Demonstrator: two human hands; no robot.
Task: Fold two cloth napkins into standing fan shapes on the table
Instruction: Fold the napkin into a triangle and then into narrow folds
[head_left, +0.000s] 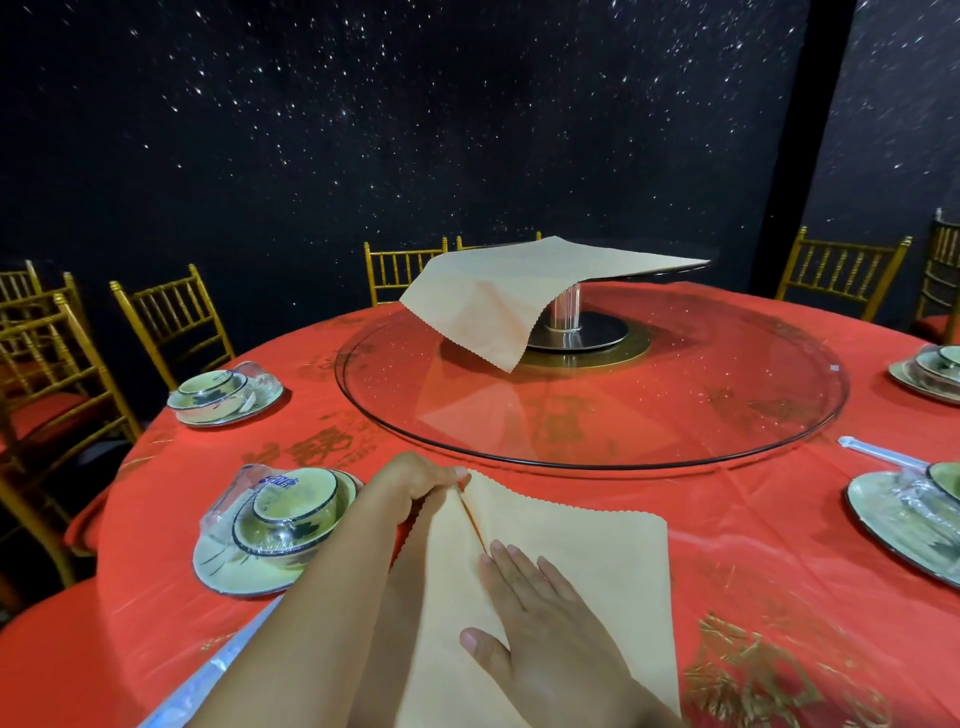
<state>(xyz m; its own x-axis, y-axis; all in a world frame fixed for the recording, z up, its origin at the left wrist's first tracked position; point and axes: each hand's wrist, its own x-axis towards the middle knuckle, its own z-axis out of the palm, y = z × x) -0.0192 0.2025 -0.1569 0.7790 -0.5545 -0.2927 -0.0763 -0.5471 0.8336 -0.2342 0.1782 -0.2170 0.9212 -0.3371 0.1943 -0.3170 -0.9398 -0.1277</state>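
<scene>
Desk: a large round desk (753, 545) covered in a glossy red cloth printed with gold characters; the characters are too distorted to read.

Near napkin: a tan cloth napkin with a zigzag-cut edge (587, 561) lies mostly flat on the desk's near edge. Its left portion is raised into a narrow pleat running from the far corner back toward the viewer.

Left hand: the left hand (415, 480) is closed, pinching the far end of the pleat between thumb and fingers.

Right hand: the right hand (540, 623) is open and flat, palm down, fingers spread, pressing on the napkin just right of the pleat.

Second napkin: a second tan zigzag-edged cloth napkin (498, 288) is draped over a small raised round platter on a metal post (670, 268) at the desk's centre; one corner hangs down over the edge.

Turntable: a wide clear glass turntable (727, 415) sits around the post, beyond the near napkin.

Place settings: a shrink-wrapped set of pale green bowls on a plate (270, 525) sits left of the left hand, its wrapper carrying blue lettering that cannot be made out. Similar sets stand at far left (223, 397) and right (914, 514).

Surroundings: gold slatted chairs with red seats (171, 317) ring the desk against a black wall speckled with glitter (415, 130).
</scene>
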